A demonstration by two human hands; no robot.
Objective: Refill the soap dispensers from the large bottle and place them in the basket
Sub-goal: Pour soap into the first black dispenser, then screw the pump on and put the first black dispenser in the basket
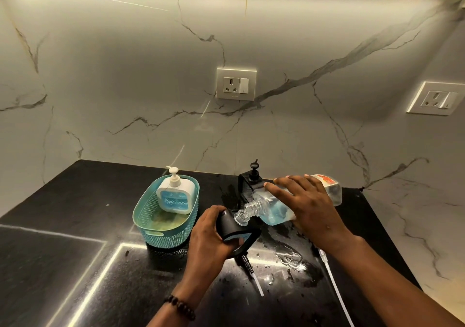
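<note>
My right hand (305, 203) grips the large clear bottle (332, 191) of blue soap, tipped nearly flat with its ribbed neck (245, 213) at the opening of a black dispenser (241, 231). My left hand (210, 233) holds that black dispenser tilted, near the counter's middle. A pump head with its tube (247, 263) lies under it on the counter. A second black dispenser (249, 183) with its pump on stands behind the bottle. A white dispenser (176, 196) holding blue soap stands in the teal basket (163, 236) on the left.
The black stone counter (63, 226) has wet spills (289, 256) to the right of my hands. A white tube or cord (334, 284) runs along the counter under my right forearm. Marble wall with two sockets (236, 84) (436, 99) behind.
</note>
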